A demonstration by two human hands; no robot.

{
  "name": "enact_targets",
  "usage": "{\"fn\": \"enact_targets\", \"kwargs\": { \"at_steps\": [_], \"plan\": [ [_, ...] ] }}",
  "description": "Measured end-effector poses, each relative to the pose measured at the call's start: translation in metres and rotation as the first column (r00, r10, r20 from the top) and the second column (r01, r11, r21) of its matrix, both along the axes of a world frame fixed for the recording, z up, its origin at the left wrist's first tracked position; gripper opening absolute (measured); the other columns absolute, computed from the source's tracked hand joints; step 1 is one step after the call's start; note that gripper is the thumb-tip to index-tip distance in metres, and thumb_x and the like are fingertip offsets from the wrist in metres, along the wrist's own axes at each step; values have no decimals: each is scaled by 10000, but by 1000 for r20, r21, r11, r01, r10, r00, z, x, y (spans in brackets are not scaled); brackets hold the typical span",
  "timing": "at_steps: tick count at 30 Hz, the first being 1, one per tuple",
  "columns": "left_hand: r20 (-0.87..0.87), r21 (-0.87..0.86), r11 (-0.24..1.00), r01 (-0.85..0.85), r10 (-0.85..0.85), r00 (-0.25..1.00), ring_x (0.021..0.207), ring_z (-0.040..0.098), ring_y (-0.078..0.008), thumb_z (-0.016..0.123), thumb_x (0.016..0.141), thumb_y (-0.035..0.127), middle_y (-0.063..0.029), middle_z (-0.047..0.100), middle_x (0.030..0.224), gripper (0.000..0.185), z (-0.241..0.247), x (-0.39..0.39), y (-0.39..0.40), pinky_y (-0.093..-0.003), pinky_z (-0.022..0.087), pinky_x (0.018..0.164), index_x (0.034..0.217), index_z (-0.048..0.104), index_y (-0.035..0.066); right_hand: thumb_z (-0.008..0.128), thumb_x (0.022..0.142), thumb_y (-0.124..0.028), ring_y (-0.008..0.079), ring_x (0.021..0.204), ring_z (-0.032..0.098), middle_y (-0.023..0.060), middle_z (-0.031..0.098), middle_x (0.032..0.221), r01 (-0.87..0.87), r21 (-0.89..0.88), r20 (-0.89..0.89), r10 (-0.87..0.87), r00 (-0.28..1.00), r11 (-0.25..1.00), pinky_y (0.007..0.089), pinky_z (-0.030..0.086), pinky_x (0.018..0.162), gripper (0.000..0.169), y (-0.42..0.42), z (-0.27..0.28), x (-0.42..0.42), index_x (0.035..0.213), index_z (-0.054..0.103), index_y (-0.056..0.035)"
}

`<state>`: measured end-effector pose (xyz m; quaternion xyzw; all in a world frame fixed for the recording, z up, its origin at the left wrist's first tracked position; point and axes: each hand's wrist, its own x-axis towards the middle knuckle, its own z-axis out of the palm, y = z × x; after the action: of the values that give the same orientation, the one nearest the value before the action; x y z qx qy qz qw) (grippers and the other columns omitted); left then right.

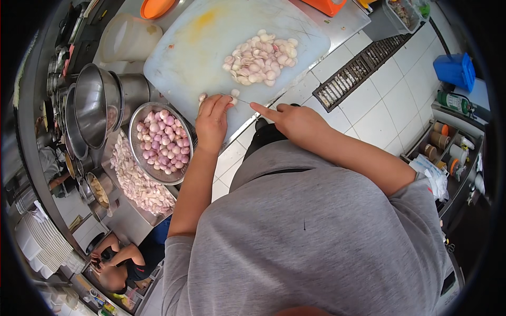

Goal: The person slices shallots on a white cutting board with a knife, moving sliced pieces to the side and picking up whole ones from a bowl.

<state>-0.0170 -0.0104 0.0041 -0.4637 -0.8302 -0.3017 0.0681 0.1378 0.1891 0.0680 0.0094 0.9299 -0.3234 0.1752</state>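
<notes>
My right hand (298, 122) grips a knife, its index finger stretched along the thin blade (242, 100). The blade's far end reaches my left hand (214, 114), whose bent fingers press on a shallot at the near edge of the white cutting board (185, 51). How much of that shallot lies under the fingers is hidden. Cut slices (235, 94) lie beside the blade, and a shallot piece (202, 96) is by my left knuckles. Farther up the board is a heap of sliced shallots (263, 58). A perforated metal colander (134, 134) left of my left forearm holds whole peeled shallots (164, 140).
A metal tray of shallot slices or pieces (136, 177) sits under the colander's edge. Steel bowls (90, 104) and a translucent plastic tub (128, 37) stand at the left. Another person (122, 264) is at the lower left. A floor drain grate (361, 65) lies right of the table.
</notes>
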Motion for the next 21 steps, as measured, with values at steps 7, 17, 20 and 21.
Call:
{"fn": "enact_targets", "kwargs": {
  "at_steps": [7,17,20,21],
  "plan": [
    [14,13,1000,-4,3,1000,888,658,-289,745,801,-19,-101,678,974,222,1,2,1,-386,534,850,1005,691,51,583,835,16,308,769,678,135,629,900,9,-5,-5,-9,1000,1000,413,566,679,842,-5,-13,-9,1576,320,-283],
    [-37,22,1000,-8,9,999,914,664,-267,750,788,20,-62,673,986,222,-2,0,0,-371,554,790,993,702,89,568,847,14,310,726,674,140,634,869,26,-35,-82,-29,996,999,419,566,651,803,-7,-12,-3,1568,345,-262],
    [-34,17,1000,-7,8,999,908,666,-264,751,783,19,-58,674,987,222,1,2,1,-371,556,783,985,703,96,557,858,11,307,727,673,142,627,859,13,23,-78,-11,997,1000,415,566,651,785,-12,-22,-9,1569,343,-246],
    [-37,10,1000,-11,11,999,907,666,-263,751,782,18,-56,675,986,222,0,2,0,-371,556,781,983,703,99,553,862,11,306,727,673,143,625,855,4,54,-82,0,997,999,413,566,651,780,-13,-22,-15,1569,342,-240]
  ]
}}
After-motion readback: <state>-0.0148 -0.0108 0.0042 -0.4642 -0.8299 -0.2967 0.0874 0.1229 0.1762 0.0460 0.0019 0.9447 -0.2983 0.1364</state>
